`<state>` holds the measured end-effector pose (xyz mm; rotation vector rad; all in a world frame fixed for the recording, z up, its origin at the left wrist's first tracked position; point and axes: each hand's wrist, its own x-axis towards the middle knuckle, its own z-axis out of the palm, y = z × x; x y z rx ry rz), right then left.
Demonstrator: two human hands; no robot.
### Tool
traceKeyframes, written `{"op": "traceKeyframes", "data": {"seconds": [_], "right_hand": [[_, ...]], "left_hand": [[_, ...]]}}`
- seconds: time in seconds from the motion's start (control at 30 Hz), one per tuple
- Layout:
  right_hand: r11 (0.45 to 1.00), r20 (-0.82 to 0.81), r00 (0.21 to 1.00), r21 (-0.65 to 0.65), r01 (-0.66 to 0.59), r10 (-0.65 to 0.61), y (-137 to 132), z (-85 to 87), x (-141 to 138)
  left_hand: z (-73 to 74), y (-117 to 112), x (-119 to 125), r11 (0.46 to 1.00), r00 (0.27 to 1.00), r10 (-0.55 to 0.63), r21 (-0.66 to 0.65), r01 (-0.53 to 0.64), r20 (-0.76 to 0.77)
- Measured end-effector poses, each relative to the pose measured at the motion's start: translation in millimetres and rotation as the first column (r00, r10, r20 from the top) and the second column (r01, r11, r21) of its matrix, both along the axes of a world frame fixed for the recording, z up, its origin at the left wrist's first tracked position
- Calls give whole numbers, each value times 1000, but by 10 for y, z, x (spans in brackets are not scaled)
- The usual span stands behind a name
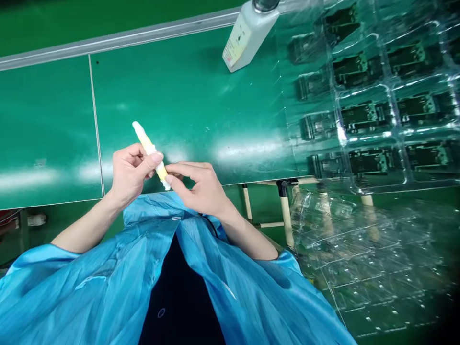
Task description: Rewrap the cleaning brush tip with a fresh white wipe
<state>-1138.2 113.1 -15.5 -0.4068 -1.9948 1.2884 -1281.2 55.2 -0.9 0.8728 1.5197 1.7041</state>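
Note:
A slim yellow-and-white stick (143, 136), with what looks like white wrapping at its ends and middle, is held tilted just above the near edge of the bench. My left hand (130, 168) is closed around its middle, the thumb lying across it. At the stick's lower end, the thumb and fingertips of my right hand (200, 188) pinch it from the right side. A ragged white tip shows below the right fingers. What kind of stick it is I cannot make out.
On the green bench (187, 96) a white bottle (247, 38) with a dark cap stands at the back. Clear plastic trays (397, 129) holding several green circuit boards cover the right side. More clear trays (373, 258) are stacked lower right, beside a pipe frame (286, 215).

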Motion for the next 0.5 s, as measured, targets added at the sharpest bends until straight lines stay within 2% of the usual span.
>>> {"op": "traceKeyframes", "data": {"seconds": [0.1, 0.17, 0.2, 0.23, 0.3, 0.37, 0.4, 0.43, 0.47, 0.5], "right_hand": [[997, 9, 1000, -73, 0, 1, -67, -36, 19], [978, 0, 1000, -207, -8, 8, -106, -67, 23], [951, -26, 999, -307, -30, 23, -122, -85, 25], [904, -68, 997, -422, -71, 47, -135, -104, 26], [753, -189, 977, -629, -196, 96, -154, -145, 30], [587, -305, 944, -744, -320, 127, -165, -184, 38], [527, -345, 928, -768, -365, 140, -170, -202, 43], [491, -370, 917, -778, -393, 149, -177, -216, 48], [484, -375, 914, -778, -401, 153, -185, -226, 55], [510, -357, 921, -770, -383, 152, -196, -233, 62]], "left_hand": [[17, -41, 110, 997, 998, 57, -60, -55, 29], [32, -52, 171, 992, 996, 85, -97, -81, 35], [42, -56, 193, 990, 995, 92, -112, -88, 32], [54, -60, 208, 988, 995, 91, -125, -86, 30], [81, -70, 219, 988, 998, 54, -149, -47, 43], [106, -84, 210, 985, 996, -15, -171, 30, 83], [114, -93, 201, 982, 993, -51, -178, 69, 106], [119, -101, 191, 979, 989, -78, -179, 100, 125], [119, -110, 180, 978, 986, -94, -175, 117, 137], [113, -119, 170, 978, 985, -99, -167, 122, 140]]}}
